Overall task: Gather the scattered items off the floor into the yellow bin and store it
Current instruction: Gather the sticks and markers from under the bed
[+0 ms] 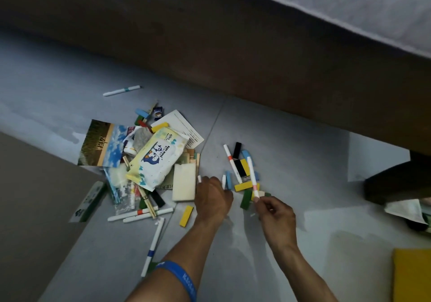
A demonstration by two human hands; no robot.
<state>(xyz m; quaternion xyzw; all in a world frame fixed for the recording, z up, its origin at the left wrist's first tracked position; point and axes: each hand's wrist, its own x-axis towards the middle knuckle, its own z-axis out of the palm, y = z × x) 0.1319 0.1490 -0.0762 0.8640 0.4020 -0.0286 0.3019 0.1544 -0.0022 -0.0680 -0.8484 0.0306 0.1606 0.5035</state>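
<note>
A heap of items lies on the grey floor: a baby wipes pack (158, 158), photo cards (102, 143), a white sponge (184, 181), several white markers and coloured blocks. My left hand (213, 198) is curled round white markers, whose ends stick out on both sides of the fist. My right hand (275, 217) pinches the lower end of a white marker with a pink band (253, 178), held up over a cluster of blocks (243, 173). The yellow bin (411, 275) shows only as a corner at the bottom right.
A brown bed frame (233, 52) with white bedding runs across the top. A dark furniture leg (396, 182) and crumpled paper (405, 210) sit at the right. A green box (89, 202) lies at the left, beside a brown surface. Loose markers (152, 247) and a yellow block (186, 216) lie near my left arm.
</note>
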